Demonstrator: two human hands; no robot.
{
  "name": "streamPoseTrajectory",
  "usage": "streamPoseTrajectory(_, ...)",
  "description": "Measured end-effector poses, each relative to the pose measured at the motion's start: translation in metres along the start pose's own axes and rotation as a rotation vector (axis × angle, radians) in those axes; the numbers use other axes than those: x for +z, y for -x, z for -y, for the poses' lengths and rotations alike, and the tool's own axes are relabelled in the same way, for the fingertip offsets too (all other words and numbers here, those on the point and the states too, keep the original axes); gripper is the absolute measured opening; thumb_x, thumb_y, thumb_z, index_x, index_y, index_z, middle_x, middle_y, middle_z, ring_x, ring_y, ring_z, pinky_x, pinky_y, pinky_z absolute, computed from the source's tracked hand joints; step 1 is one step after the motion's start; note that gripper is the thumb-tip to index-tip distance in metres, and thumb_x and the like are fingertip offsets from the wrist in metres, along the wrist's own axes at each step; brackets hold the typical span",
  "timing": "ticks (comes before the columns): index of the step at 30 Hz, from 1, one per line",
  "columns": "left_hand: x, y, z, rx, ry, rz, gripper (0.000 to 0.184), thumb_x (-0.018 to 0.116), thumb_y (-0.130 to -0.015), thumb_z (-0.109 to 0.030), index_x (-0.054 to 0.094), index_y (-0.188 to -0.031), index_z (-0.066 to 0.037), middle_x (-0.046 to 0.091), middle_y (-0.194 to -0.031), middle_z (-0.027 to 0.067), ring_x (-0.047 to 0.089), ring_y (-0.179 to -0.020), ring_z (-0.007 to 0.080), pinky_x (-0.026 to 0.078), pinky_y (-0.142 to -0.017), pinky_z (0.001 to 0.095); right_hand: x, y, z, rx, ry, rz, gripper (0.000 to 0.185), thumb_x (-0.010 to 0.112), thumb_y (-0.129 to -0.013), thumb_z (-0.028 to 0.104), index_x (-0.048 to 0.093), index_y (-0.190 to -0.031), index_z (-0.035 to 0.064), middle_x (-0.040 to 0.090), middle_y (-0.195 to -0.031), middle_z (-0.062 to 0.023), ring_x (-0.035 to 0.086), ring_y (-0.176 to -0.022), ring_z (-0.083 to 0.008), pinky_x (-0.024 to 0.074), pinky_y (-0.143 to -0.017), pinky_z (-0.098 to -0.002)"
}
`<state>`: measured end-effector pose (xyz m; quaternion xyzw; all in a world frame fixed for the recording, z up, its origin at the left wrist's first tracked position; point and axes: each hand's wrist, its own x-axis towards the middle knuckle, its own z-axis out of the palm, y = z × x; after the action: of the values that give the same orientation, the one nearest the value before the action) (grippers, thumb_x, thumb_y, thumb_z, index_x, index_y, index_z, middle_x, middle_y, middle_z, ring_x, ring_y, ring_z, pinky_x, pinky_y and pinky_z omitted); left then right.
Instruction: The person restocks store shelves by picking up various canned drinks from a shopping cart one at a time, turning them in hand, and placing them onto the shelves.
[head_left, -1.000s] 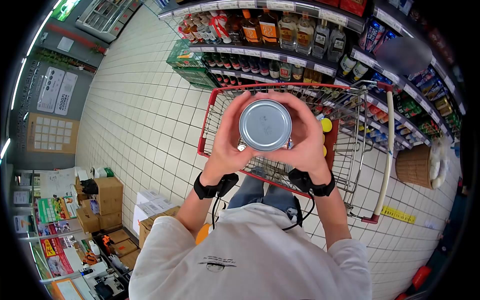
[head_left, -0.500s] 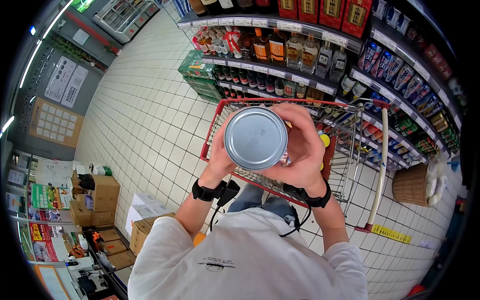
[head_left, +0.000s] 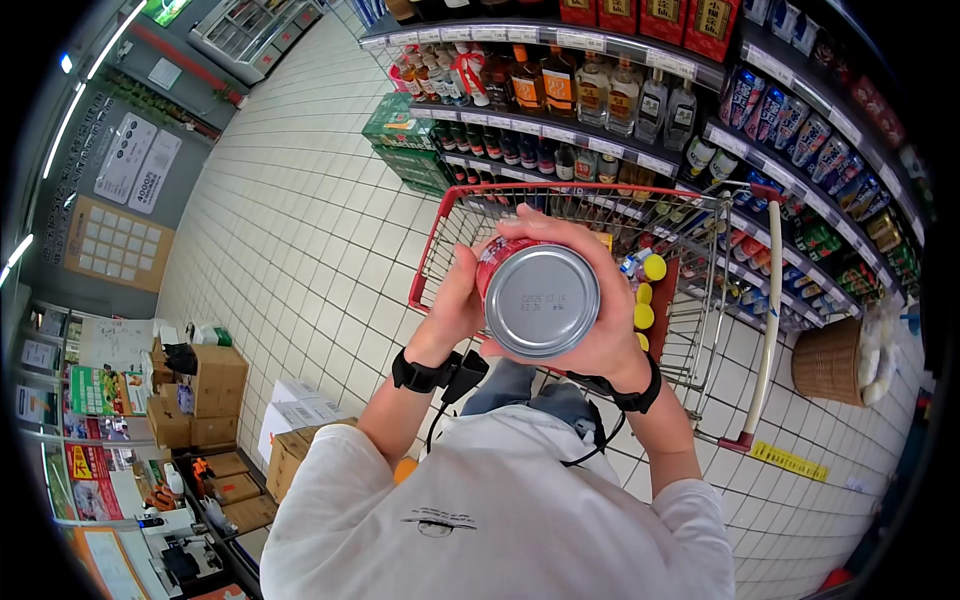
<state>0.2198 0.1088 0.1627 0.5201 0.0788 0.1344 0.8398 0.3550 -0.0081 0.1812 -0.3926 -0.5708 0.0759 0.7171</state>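
Note:
A metal can (head_left: 543,302) with a red printed label is held up in front of my chest. Its round silver bottom, stamped with a date code, faces me. My right hand (head_left: 612,325) wraps round the can's far and right sides. On the left side, my left hand (head_left: 452,312) rests against the can with its fingers curved; part of them is hidden behind it. Below my hands stands a shopping cart (head_left: 432,245) with a red rim, holding several yellow-capped bottles (head_left: 643,316).
Shelves of liquor bottles (head_left: 545,82) and drink cans (head_left: 790,130) curve across the far and right sides. A wicker basket (head_left: 826,362) stands right of the cart's handle (head_left: 768,320). Cardboard boxes (head_left: 218,382) are stacked at left, and green cartons (head_left: 405,130) sit by the shelf end.
The can has shifted right and slightly down and turned, so more of its red label and the date code show. My left hand has loosened a little from its side.

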Motion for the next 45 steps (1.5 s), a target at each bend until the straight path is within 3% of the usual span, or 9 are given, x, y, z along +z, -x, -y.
streamPoseTrajectory(4, 0.006, 0.000, 0.000, -0.026, -0.031, -0.057, 0.081, 0.028, -0.099, -0.066, 0.028, -0.151, -0.004, 0.045, -0.146, 0.0126, 0.046, -0.134, 0.0241, 0.040, -0.110, 0.0411, -0.004, 0.003, -0.001, -0.010, 0.114, 0.069, 0.096, 0.097, -0.057, 0.019, 0.045, -0.135, 0.0002, 0.060, -0.129, -0.0197, 0.053, -0.129, -0.0336, 0.0367, -0.112, -0.0478)
streamPoseTrajectory(13, -0.025, 0.000, 0.013, -0.035, 0.157, 0.155, 0.077, 0.025, -0.101, -0.063, 0.030, -0.150, -0.004, 0.046, -0.145, 0.0130, 0.046, -0.134, 0.0246, 0.041, -0.109, 0.0408, -0.002, 0.001, -0.002, 0.013, 0.128, 0.082, 0.095, 0.096, -0.058, 0.020, 0.046, -0.135, -0.0007, 0.061, -0.128, -0.0185, 0.052, -0.130, -0.0330, 0.0368, -0.112, -0.0467)
streamPoseTrajectory(20, -0.031, 0.002, 0.001, -0.063, 0.086, 0.072, 0.069, 0.027, -0.104, -0.055, 0.032, -0.148, -0.003, 0.046, -0.145, 0.0134, 0.047, -0.133, 0.0244, 0.040, -0.109, 0.0402, 0.004, -0.003, -0.014, 0.038, 0.103, 0.110, 0.094, 0.097, -0.056, 0.021, 0.048, -0.134, 0.0003, 0.062, -0.128, -0.0170, 0.053, -0.129, -0.0332, 0.0387, -0.111, -0.0461)
streamPoseTrajectory(27, -0.038, -0.015, -0.020, 0.144, -0.032, -0.049, 0.076, 0.052, -0.095, -0.056, 0.036, -0.142, 0.002, 0.051, -0.137, 0.0152, 0.052, -0.126, 0.0229, 0.042, -0.106, 0.0377, 0.012, -0.022, -0.029, 0.064, 0.226, 0.031, 0.080, 0.094, -0.057, 0.016, 0.057, -0.128, 0.0053, 0.060, -0.127, -0.0107, 0.058, -0.118, -0.0314, 0.0466, -0.101, -0.0402)
streamPoseTrajectory(33, -0.074, -0.020, -0.035, 0.281, -0.200, -0.129, 0.064, 0.062, -0.093, -0.035, 0.038, -0.138, 0.004, 0.054, -0.131, 0.0148, 0.055, -0.119, 0.0191, 0.045, -0.100, 0.0328, 0.020, -0.037, -0.052, 0.307, 0.160, 0.081, 0.079, 0.092, -0.059, 0.017, 0.056, -0.129, 0.0097, 0.059, -0.126, -0.0120, 0.058, -0.118, -0.0313, 0.0472, -0.100, -0.0402)
streamPoseTrajectory(38, -0.090, -0.023, -0.053, 0.133, -0.441, -0.245, 0.043, 0.075, -0.086, -0.013, 0.046, -0.117, -0.004, 0.054, -0.107, 0.0054, 0.056, -0.099, 0.0132, 0.051, -0.083, 0.0284, 0.022, -0.047, -0.088, 0.345, 0.368, 0.283, 0.072, 0.088, -0.064, 0.017, 0.055, -0.127, 0.0086, 0.060, -0.125, -0.0131, 0.059, -0.114, -0.0330, 0.0470, -0.097, -0.0411)
streamPoseTrajectory(41, -0.113, -0.032, -0.042, 0.045, -0.517, -0.204, 0.047, 0.077, -0.085, -0.014, 0.047, -0.119, -0.004, 0.054, -0.108, 0.0045, 0.056, -0.101, 0.0135, 0.050, -0.083, 0.0265, 0.022, -0.047, -0.117, 0.518, 0.290, 0.397, 0.076, 0.091, -0.058, 0.013, 0.056, -0.126, 0.0079, 0.064, -0.120, -0.0102, 0.063, -0.109, -0.0282, 0.0504, -0.092, -0.0367)
streamPoseTrajectory(43, -0.131, -0.040, -0.035, -0.015, -0.527, -0.196, 0.051, 0.079, -0.081, -0.013, 0.048, -0.122, -0.007, 0.055, -0.108, 0.0043, 0.058, -0.091, 0.0103, 0.048, -0.070, 0.0249, 0.018, -0.046, -0.145, 0.672, 0.220, 0.473, 0.075, 0.090, -0.061, 0.014, 0.055, -0.128, 0.0067, 0.065, -0.117, -0.0098, 0.064, -0.105, -0.0225, 0.0501, -0.092, -0.0339)
streamPoseTrajectory(45, -0.163, -0.053, -0.009, 0.162, -0.851, -0.093, 0.050, 0.081, -0.079, -0.018, 0.052, -0.118, -0.006, 0.057, -0.105, 0.0040, 0.058, -0.075, 0.0085, 0.046, -0.057, 0.0225, 0.017, -0.035, -0.181, 0.848, 0.118, 0.666, 0.077, 0.089, -0.064, 0.018, 0.054, -0.131, 0.0050, 0.065, -0.115, -0.0088, 0.063, -0.101, -0.0163, 0.0493, -0.090, -0.0310)
